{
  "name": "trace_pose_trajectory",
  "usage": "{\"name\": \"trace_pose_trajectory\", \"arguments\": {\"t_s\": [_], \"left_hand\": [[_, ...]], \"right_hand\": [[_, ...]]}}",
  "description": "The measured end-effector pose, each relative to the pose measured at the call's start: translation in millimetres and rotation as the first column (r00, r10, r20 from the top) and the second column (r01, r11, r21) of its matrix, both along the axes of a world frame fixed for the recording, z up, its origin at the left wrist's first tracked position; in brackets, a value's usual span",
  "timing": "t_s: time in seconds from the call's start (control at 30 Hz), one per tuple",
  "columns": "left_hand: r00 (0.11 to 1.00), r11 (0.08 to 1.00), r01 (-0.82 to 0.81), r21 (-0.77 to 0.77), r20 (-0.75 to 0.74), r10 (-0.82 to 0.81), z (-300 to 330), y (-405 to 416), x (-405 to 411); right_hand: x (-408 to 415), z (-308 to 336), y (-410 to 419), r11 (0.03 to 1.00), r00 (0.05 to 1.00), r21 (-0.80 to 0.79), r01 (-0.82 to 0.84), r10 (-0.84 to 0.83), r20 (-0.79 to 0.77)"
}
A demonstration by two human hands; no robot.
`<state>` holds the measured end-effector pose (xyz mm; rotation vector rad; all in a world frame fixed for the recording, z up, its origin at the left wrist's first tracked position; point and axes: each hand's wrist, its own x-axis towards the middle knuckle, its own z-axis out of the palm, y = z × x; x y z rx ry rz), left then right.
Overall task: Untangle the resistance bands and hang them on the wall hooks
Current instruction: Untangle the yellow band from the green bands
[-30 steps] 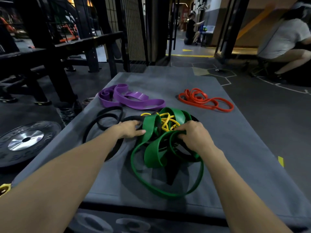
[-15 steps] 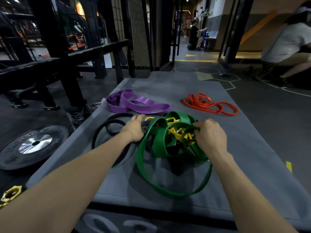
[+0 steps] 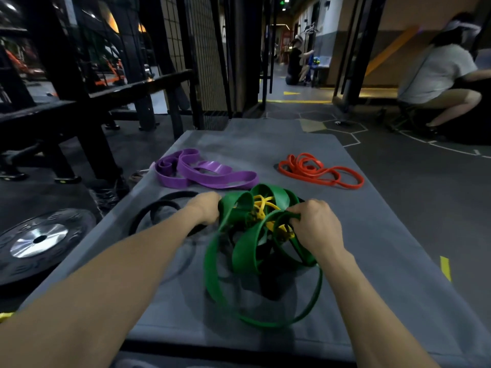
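A tangle of bands sits mid-mat: a wide green band (image 3: 244, 257) looped many times, a thin yellow band (image 3: 261, 207) knotted inside it, and a black band (image 3: 159, 211) trailing out to the left. My left hand (image 3: 206, 208) grips the tangle's left side where the black band meets the green. My right hand (image 3: 314, 225) pinches green loops at the right side, lifting them off the mat. A purple band (image 3: 202, 172) lies behind to the left and an orange band (image 3: 318, 170) behind to the right. No wall hooks are in view.
The bands lie on a grey mat (image 3: 385, 235). A weight plate (image 3: 39, 240) lies on the floor left, beside black rack frames (image 3: 79, 102). A person (image 3: 438, 78) crouches at the far right; another person (image 3: 296, 62) kneels down the corridor.
Both hands have pulled the green tangle up and slightly apart, so its loops stand taller. The camera view has tilted up a little.
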<state>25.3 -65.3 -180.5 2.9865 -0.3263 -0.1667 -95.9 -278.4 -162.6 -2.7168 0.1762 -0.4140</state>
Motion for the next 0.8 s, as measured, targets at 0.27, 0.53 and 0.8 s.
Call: {"name": "trace_pose_trajectory", "arguments": {"t_s": [0.27,0.53,0.8], "left_hand": [[0.927,0.731,0.018,-0.682,0.285,0.243,138.2,9.3,-3.8],[0.929,0.62,0.187,-0.762,0.342,0.139,213.2,10.5,-25.7],[0.943,0.441,0.287,-0.851,0.332,0.029,274.4,-6.3,-65.0]], "right_hand": [[-9.4,15.6,0.0,0.998,0.989,0.039,0.052,-0.057,0.137],[-1.4,56.8,-1.9,0.992,0.91,0.065,0.108,-0.125,0.395],[22.6,109.1,11.5,0.916,0.902,0.294,-0.272,0.349,-0.253]]}}
